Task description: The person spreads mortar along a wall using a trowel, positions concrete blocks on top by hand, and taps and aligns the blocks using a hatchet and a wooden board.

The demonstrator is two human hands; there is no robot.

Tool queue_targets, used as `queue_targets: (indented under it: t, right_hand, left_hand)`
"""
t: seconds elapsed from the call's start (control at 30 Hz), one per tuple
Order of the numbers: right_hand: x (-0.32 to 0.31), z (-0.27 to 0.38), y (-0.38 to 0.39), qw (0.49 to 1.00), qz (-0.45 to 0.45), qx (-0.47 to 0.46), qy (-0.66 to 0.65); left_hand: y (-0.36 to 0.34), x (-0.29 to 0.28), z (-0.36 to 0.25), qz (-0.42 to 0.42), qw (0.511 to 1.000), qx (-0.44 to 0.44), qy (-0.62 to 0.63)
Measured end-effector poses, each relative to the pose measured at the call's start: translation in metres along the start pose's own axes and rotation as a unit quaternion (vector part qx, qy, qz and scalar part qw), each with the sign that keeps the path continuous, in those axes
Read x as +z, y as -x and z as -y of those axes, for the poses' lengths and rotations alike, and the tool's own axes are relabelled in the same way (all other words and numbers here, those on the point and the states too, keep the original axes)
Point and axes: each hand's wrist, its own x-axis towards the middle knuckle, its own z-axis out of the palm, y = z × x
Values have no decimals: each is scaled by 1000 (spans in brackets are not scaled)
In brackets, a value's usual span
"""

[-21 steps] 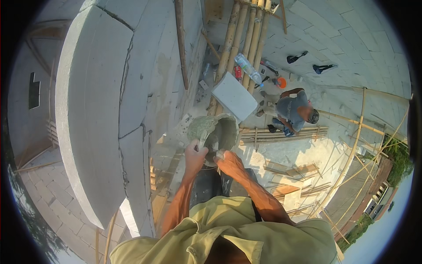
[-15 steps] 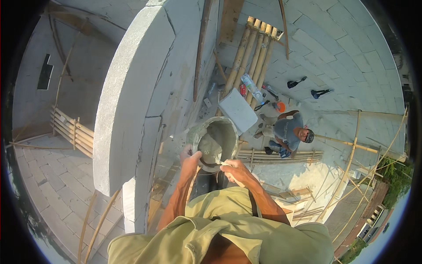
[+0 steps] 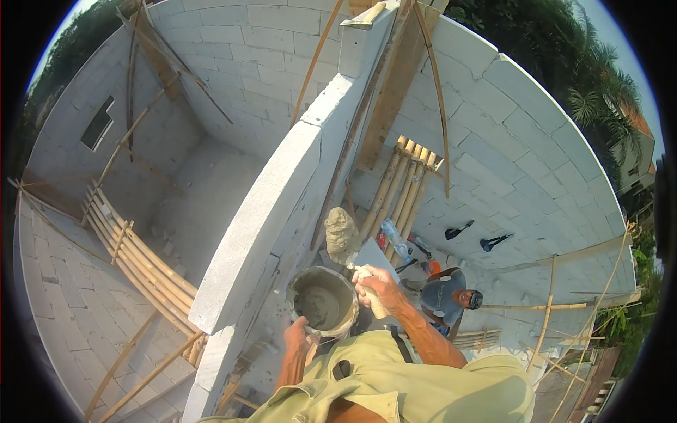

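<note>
My left hand point(image 3: 300, 333) grips the lower left rim of a mortar-smeared bucket point(image 3: 289, 296), which has wet grey mortar point(image 3: 321, 307) inside. My right hand point(image 3: 381, 295) is closed round the pale handle of a trowel point(image 3: 375, 304) at the bucket's right. The trowel's blade carries a heap of grey mortar point(image 3: 340, 236) above the bucket's upper right. Just left of the bucket runs the white top of a block wall point(image 3: 254, 218), with a smaller mortar-topped block piece point(image 3: 352, 49) farther along it.
Below on the right, a co-worker point(image 3: 444, 299) in a grey shirt looks up, beside bamboo poles point(image 3: 398, 194), a bottle point(image 3: 393, 236) and dark tools point(image 3: 493, 241). Bamboo rails point(image 3: 141, 261) lie left of the wall. Tall block walls point(image 3: 508, 141) surround both sides; bamboo scaffolding point(image 3: 550, 310) stands right.
The trowel has risen out of the bucket with mortar on it. The bucket has moved lower in the picture, and my view has tilted up toward the wall top.
</note>
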Motion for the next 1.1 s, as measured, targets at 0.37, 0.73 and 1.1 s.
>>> queue_targets:
  t: [0.37,0.73,1.1]
  right_hand:
    - [-73,220,-324,838,-175,-419,302]
    - [-127,150,-422,680,-371,-426,468]
    - [-144,248,-319,622,-287,-340,645]
  left_hand:
    - [-24,-38,51,-134,988,26,72]
    - [5,-6,54,-243,965,33,95]
    - [-25,33,58,-211,971,59,99]
